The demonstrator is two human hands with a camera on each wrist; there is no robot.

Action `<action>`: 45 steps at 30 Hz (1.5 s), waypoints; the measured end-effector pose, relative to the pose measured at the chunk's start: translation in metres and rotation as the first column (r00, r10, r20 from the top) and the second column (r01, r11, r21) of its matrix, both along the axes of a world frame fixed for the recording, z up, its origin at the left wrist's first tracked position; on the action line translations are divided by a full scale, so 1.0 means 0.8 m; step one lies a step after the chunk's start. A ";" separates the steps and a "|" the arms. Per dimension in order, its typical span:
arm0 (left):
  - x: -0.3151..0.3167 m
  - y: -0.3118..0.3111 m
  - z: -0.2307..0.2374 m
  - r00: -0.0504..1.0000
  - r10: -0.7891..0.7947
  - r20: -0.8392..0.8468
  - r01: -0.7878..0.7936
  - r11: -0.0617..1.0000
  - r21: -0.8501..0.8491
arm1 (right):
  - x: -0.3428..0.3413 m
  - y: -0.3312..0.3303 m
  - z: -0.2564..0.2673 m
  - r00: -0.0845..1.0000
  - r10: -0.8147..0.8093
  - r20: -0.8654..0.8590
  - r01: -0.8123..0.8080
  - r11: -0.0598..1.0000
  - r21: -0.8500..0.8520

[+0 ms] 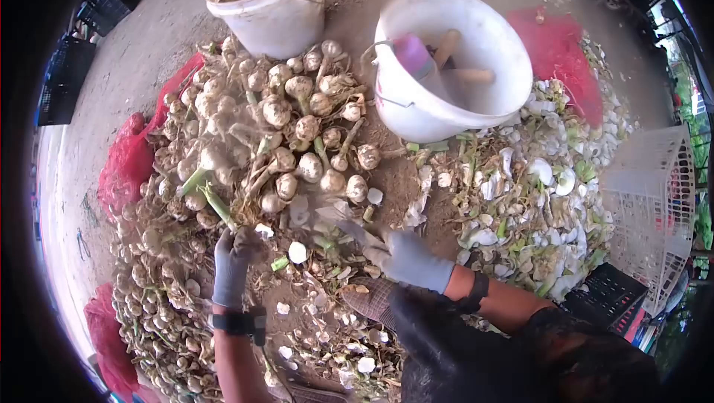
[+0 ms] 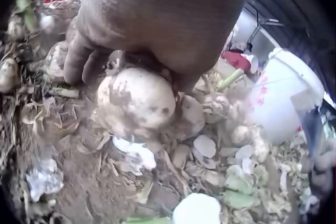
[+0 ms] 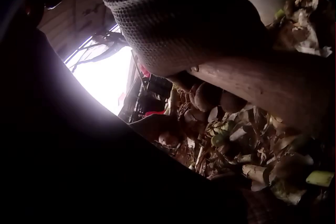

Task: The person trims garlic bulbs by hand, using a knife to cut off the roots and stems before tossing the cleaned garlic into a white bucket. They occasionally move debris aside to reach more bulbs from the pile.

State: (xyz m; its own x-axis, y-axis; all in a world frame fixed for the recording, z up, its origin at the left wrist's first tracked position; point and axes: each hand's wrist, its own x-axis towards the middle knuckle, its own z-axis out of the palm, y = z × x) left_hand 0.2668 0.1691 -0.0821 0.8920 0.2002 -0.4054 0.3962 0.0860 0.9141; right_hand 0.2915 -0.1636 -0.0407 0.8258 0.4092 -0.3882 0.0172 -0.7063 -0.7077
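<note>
My left hand [image 1: 234, 269], in a grey glove, is low over the garlic pile in the head view. Its fingers curl round a dirt-streaked garlic bulb [image 2: 139, 98], seen below the palm in the left wrist view. A green garlic stem [image 1: 216, 207] juts up just beyond the fingertips. My right hand [image 1: 416, 260], gloved too, is to the right and grips a knife by its wooden handle [image 3: 252, 85]. The knife's flat blade [image 2: 308, 124] shows at the right of the left wrist view, apart from the bulb.
Unpeeled garlic [image 1: 297, 128] is heaped ahead and to the left. One white bucket [image 1: 275, 20] holds garlic; another bucket [image 1: 446, 109] contains wooden-handled items. Trimmings [image 1: 513, 202] cover the ground at right, near a white plastic crate [image 1: 647, 195]. Red mesh bags [image 1: 126, 165] edge the pile.
</note>
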 end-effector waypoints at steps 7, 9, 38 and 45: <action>-0.115 -0.150 0.048 0.943 0.170 -0.287 -0.147 0.984 0.101 | -0.017 0.048 0.036 0.915 0.261 0.308 -0.297 0.952 0.073; -0.117 -0.160 0.079 0.971 0.176 -0.161 -0.160 0.982 0.105 | -0.016 0.055 0.042 0.781 0.314 0.540 -0.454 0.879 0.145; -0.234 -0.154 0.039 0.952 0.273 -0.137 -0.281 0.959 -0.042 | -0.063 0.098 0.047 0.577 0.655 0.489 -0.774 0.629 0.070; -0.221 -0.151 0.081 0.982 0.188 -0.014 -0.180 0.955 0.234 | -0.068 0.100 0.038 0.561 0.605 0.565 -0.756 0.652 0.053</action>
